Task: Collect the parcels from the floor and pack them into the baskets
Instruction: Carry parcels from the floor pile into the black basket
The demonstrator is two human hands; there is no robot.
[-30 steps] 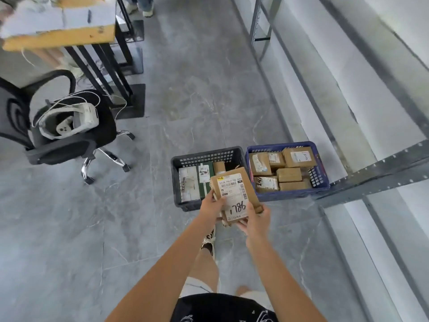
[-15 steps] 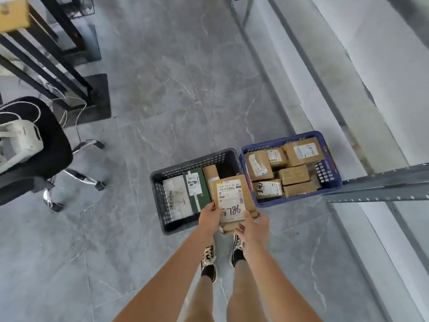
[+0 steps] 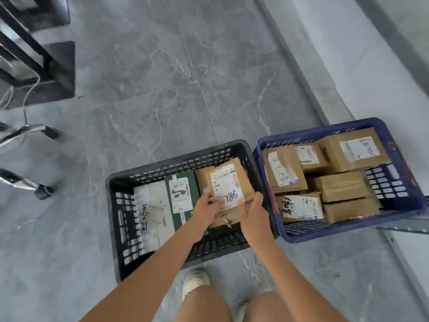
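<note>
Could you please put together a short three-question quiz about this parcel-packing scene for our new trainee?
1. True or false: both hands hold the brown parcel over the blue basket.
2. Which parcel lies furthest left in the black basket? A) white parcel B) green parcel
3. Fill in: the left hand and right hand grip the brown parcel at its ____ edge.

Key: 1 false; 2 A; 3 near
</note>
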